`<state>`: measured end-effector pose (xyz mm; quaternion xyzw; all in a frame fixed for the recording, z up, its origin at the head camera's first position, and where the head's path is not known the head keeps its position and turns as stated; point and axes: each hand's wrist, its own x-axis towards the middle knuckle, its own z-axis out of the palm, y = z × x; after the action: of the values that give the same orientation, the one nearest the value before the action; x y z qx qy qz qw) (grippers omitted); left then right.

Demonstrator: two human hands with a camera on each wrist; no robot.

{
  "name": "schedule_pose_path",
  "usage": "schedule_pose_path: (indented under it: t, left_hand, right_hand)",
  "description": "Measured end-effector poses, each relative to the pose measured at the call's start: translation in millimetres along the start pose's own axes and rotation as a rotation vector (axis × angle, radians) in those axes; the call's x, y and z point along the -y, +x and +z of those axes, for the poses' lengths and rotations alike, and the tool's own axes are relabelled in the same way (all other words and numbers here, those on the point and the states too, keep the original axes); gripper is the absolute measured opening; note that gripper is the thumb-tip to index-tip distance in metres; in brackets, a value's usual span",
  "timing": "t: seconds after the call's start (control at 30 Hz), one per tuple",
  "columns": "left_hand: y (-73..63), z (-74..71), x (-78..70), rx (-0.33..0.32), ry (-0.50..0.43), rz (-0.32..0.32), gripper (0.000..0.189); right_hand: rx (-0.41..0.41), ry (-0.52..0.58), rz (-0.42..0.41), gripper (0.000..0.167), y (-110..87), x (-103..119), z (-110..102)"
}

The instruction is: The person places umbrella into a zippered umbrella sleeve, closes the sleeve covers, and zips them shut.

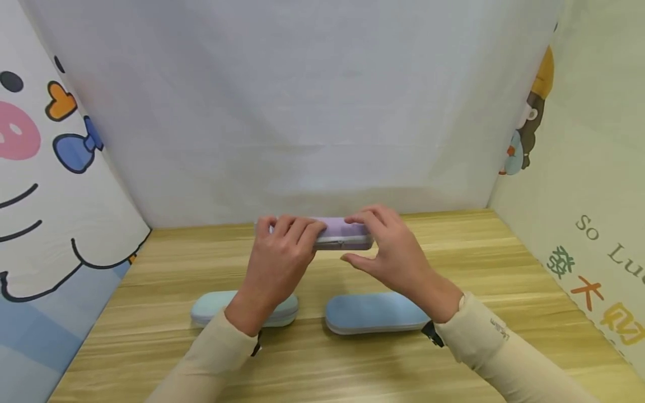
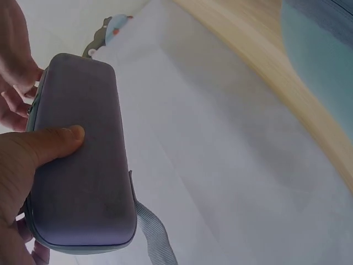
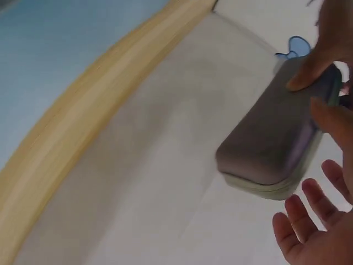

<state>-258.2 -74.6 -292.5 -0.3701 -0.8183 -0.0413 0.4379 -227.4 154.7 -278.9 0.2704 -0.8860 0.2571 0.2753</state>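
Note:
A lilac zip case is held level above the wooden table, between both hands. My left hand grips its left end, with the thumb pressed flat on the broad face. My right hand is at the right end. Its fingers arch over the top edge near the zip seam, and its thumb is stretched out below, apart from the case. A grey strap hangs from the end of the case nearest my left wrist.
Two more cases lie on the table near me: a pale mint one under my left forearm and a blue one under my right wrist. A white backdrop and printed side cloths close in the table.

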Motion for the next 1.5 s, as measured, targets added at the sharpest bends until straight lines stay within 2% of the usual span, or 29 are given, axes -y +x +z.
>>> schedule_pose_path:
  t: [0.07,0.17,0.3,0.4,0.5,0.6,0.67,0.73,0.83,0.9,0.97,1.07,1.13,1.23,1.37,1.5]
  left_hand:
    - [-0.3,0.5,-0.6,-0.016,0.002,0.012,0.031]
    - [-0.6,1.3,-1.6,-0.054,-0.009,0.031,0.035]
    - [-0.4,-1.1,0.4,-0.094,-0.036,0.04,0.042]
    - [-2.2,-7.4,8.4,-0.103,-0.11,-0.001,0.053]
    - [-7.1,-11.8,21.1,-0.104,-0.307,-0.076,0.065]
    - [-13.8,-8.0,30.9,-0.105,-0.589,-0.121,0.074]
    - [-16.4,-3.4,31.6,-0.1,-0.762,-0.124,0.078]
    - [-16.6,-0.3,29.0,-0.107,-0.894,-0.113,0.077]
    - [-14.9,-0.9,23.9,-0.127,-0.987,-0.079,0.076]
    - [-13.5,-2.9,22.6,-0.132,-0.989,-0.058,0.074]
    - [-13.3,-4.4,22.0,-0.13,-0.956,-0.054,0.073]
    - [-14.8,-4.7,21.0,-0.141,-0.878,-0.069,0.071]
    - [-16.0,-4.5,20.9,-0.151,-0.818,-0.08,0.07]
    - [-17.1,-4.3,21.3,-0.17,-0.753,-0.075,0.072]
    - [-17.0,-3.2,21.0,-0.195,-0.706,-0.045,0.072]
    - [-15.8,-3.1,20.2,-0.199,-0.68,-0.016,0.069]
  right_hand:
    - [0.023,-0.112,-0.066,0.061,-1.2,-5.2,2.8]
    - [0.013,-0.194,-0.138,0.057,-3.3,-10.9,7.4]
    - [-0.052,-0.166,-0.167,0.05,-5.4,-17.5,9.2]
    - [-0.088,-0.099,-0.148,0.052,-7.2,-24.4,7.8]
    - [-0.112,-0.021,-0.109,0.052,-9.4,-32.8,6.1]
    - [-0.124,0.095,-0.058,0.052,-11.9,-39.2,5.7]
    - [-0.123,0.196,-0.026,0.052,-12.6,-41.6,7.0]
    - [-0.11,0.319,0.001,0.052,-12.6,-41.4,9.1]
    - [-0.072,0.485,0.04,0.051,-12.1,-39.8,13.0]
    - [-0.045,0.562,0.075,0.05,-11.8,-39.1,14.7]
    - [-0.026,0.584,0.134,0.049,-11.2,-39.0,15.9]
    - [-0.013,0.588,0.275,0.048,-11.0,-38.7,17.1]
    - [0.003,0.652,0.392,0.045,-11.1,-38.0,17.7]
    - [0.038,0.897,0.544,0.035,-11.1,-37.0,19.4]
    - [0.076,1.227,0.679,0.019,-11.2,-35.5,21.7]
    - [0.048,1.372,0.771,0.018,-8.3,-32.6,23.4]
